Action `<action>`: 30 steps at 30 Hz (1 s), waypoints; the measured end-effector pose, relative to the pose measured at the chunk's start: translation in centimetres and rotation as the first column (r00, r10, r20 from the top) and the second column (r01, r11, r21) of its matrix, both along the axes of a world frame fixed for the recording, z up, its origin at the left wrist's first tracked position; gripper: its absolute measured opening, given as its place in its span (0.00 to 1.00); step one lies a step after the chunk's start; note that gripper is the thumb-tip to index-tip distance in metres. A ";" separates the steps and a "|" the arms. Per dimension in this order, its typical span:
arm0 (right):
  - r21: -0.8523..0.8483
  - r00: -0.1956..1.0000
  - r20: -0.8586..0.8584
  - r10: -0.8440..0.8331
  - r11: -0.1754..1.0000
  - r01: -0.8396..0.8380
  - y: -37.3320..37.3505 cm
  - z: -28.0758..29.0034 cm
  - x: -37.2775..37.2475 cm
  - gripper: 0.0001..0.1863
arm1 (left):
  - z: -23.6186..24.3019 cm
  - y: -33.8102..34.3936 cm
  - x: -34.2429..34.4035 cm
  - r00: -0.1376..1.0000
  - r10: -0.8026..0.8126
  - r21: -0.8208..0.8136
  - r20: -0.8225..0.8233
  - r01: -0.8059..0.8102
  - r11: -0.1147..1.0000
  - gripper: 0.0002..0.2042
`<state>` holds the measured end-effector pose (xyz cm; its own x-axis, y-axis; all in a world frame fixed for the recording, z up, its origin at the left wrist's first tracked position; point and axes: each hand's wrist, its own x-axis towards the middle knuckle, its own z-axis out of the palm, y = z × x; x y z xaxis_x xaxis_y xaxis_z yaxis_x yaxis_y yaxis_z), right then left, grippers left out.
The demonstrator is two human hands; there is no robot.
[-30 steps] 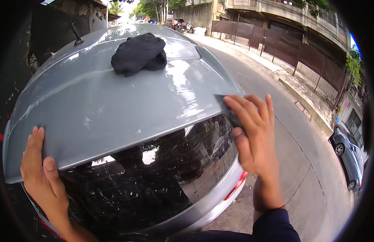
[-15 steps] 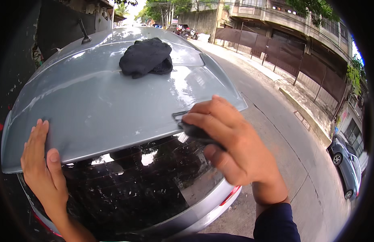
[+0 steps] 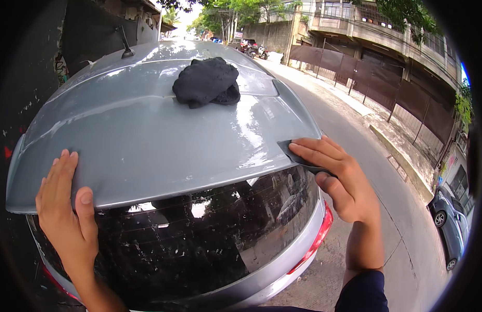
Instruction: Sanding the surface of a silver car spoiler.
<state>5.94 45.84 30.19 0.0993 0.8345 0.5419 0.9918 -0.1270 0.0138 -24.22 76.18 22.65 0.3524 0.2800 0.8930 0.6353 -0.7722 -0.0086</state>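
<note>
My left hand (image 3: 69, 213) rests with its fingers spread on the left rear edge of a grey car's roof spoiler (image 3: 132, 151), thumb over the lip. At the spoiler's right rear corner, my right hand (image 3: 345, 179) presses a thin dark sheet, apparently sandpaper (image 3: 287, 149), against the painted surface. Its fingers lie along the top of the sheet and the thumb is below the edge; part of the sheet is hidden under the fingers. Farther forward on the roof (image 3: 121, 86) sits a bunched black cloth (image 3: 205, 83), touched by neither hand.
Below the spoiler is the dark, spotted rear window (image 3: 173, 244), with a red tail light (image 3: 315, 239) on the right. A short antenna (image 3: 125, 44) stands at the roof's front left. A dark wall runs close along the left; a road (image 3: 376, 218) and a parked car (image 3: 448, 223) lie to the right.
My right hand has moved right along the spoiler edge with the dark sheet, which now lies flatter on the corner. The left hand stays on the left edge. The view has shifted slightly.
</note>
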 end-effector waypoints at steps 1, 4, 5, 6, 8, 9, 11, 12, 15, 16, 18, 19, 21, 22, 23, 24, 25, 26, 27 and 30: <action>-0.035 1.000 -0.019 0.009 0.999 -0.009 0.1 -0.1 -0.2 0.32 | 0.2 0.0 -0.3 1.000 0.011 0.004 -0.011 -0.011 1.000 0.26; -0.137 0.998 -0.053 0.022 0.990 -0.029 6.3 3.6 1.9 0.32 | 1.8 -0.8 0.4 0.998 0.061 -0.003 -0.008 -0.061 0.998 0.26; -0.193 0.999 -0.050 -0.021 0.981 0.011 6.5 4.3 2.7 0.32 | 4.0 -2.0 0.9 0.998 0.041 -0.206 -0.053 -0.051 0.977 0.27; -0.188 0.998 -0.060 -0.023 0.982 0.011 5.8 4.1 2.7 0.32 | 5.9 -3.1 1.0 0.994 0.035 -0.397 -0.106 -0.074 0.915 0.29; -0.174 0.997 -0.065 0.038 0.984 -0.049 6.2 3.6 3.2 0.32 | 8.3 -3.6 1.3 0.989 -0.011 -0.367 -0.146 -0.044 0.929 0.30; -0.196 0.997 -0.031 0.077 0.977 -0.082 4.3 2.2 1.8 0.33 | 9.4 -3.4 1.7 0.981 -0.072 -0.350 -0.179 0.005 0.937 0.32; -0.258 0.994 -0.042 0.103 0.960 -0.111 0.6 1.2 0.4 0.33 | 10.9 -2.9 4.7 0.939 -0.241 -0.288 -0.245 0.167 0.943 0.35; -0.255 0.992 -0.034 0.122 0.959 -0.127 1.8 1.5 2.2 0.33 | 11.9 -1.8 6.8 0.903 -0.329 -0.260 -0.278 0.259 0.930 0.37; -0.155 0.994 -0.111 0.009 0.988 -0.026 5.5 3.6 5.3 0.32 | 14.8 0.4 15.8 0.775 -0.567 -0.337 -0.278 0.475 0.813 0.44; -0.172 0.984 -0.177 0.004 0.985 -0.035 5.6 4.1 5.7 0.32 | 15.0 0.5 18.9 0.801 -0.514 -0.389 -0.307 0.387 0.836 0.47; -0.122 0.975 -0.218 0.043 0.990 -0.071 5.2 3.0 6.6 0.32 | 14.1 0.4 24.1 0.833 -0.439 -0.433 -0.336 0.277 0.858 0.48; -0.058 0.979 -0.188 0.079 0.994 -0.092 3.6 1.1 6.5 0.31 | 13.5 0.1 26.0 0.843 -0.426 -0.431 -0.328 0.267 0.862 0.46; -0.007 0.983 -0.167 0.074 0.997 -0.076 -0.6 -0.8 6.5 0.32 | 11.9 -1.7 29.2 0.793 -0.507 -0.310 -0.336 0.415 0.855 0.40; 0.012 0.985 -0.143 0.095 0.995 -0.095 -1.6 -1.6 7.0 0.33 | 11.0 -2.9 30.2 0.766 -0.544 -0.245 -0.342 0.486 0.839 0.36; 0.027 0.988 -0.120 0.094 0.995 -0.091 -2.9 -2.1 6.9 0.33 | 10.9 -5.2 30.9 0.711 -0.600 -0.286 -0.367 0.527 0.800 0.33; 0.031 0.987 -0.128 0.096 0.995 -0.093 -3.4 -2.3 7.2 0.33 | 11.0 -6.6 32.2 0.661 -0.657 -0.254 -0.362 0.608 0.752 0.31; 0.080 0.988 -0.101 0.117 0.991 -0.109 -4.1 -2.7 7.4 0.34 | 10.9 -7.6 33.3 0.609 -0.709 -0.233 -0.356 0.677 0.698 0.28; 0.133 0.987 -0.069 0.148 0.981 -0.138 -4.2 -2.9 7.5 0.34 | 11.4 -7.8 34.0 0.621 -0.696 -0.242 -0.361 0.659 0.712 0.28; 0.130 0.982 -0.079 0.171 0.978 -0.160 -4.3 -3.1 7.5 0.34 | 12.2 -7.7 34.8 0.617 -0.676 -0.201 -0.403 0.661 0.723 0.26; 0.172 0.982 -0.024 0.186 0.969 -0.179 -3.8 -3.3 7.0 0.34 | 13.4 -6.5 35.2 0.669 -0.602 -0.125 -0.436 0.618 0.776 0.24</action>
<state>12.97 42.09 26.91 -0.0219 0.7374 0.6751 0.9977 0.0593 -0.0324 10.98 69.68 36.00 0.7778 -0.1608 0.6076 -0.0558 -0.9806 -0.1880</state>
